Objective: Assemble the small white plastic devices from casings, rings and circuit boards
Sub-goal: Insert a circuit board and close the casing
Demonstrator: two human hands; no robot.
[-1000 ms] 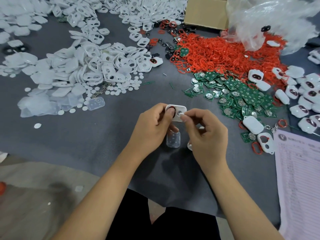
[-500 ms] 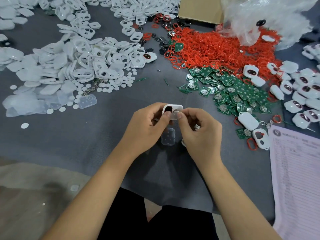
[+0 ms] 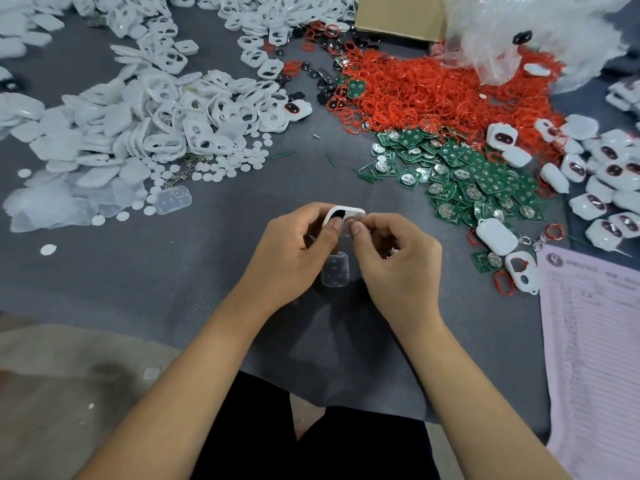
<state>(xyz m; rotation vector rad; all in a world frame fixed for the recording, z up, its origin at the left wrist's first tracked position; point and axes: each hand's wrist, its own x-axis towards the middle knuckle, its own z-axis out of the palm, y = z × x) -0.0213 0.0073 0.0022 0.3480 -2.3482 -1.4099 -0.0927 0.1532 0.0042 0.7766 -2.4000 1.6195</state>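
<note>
Left hand (image 3: 294,247) grip holds small white plastic casing (image 3: 344,215); right hand (image 3: 398,254) grip pinches its edge. Finished white devices (image 3: 609,168) piled at 3 o'clock; heaps of red rings (image 3: 433,88), green circuit boards (image 3: 467,178) remain: far from done.

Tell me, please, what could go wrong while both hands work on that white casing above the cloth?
The left hand and right hand pinch the white plastic casing by fingertips alone, in the air; a slip could drop it onto the grey cloth. The clear plastic cover lies right under the hands, where a lowered wrist might knock it. The heaps of red rubber rings and green circuit boards overlap, so a reach there could grab the wrong part.
</note>
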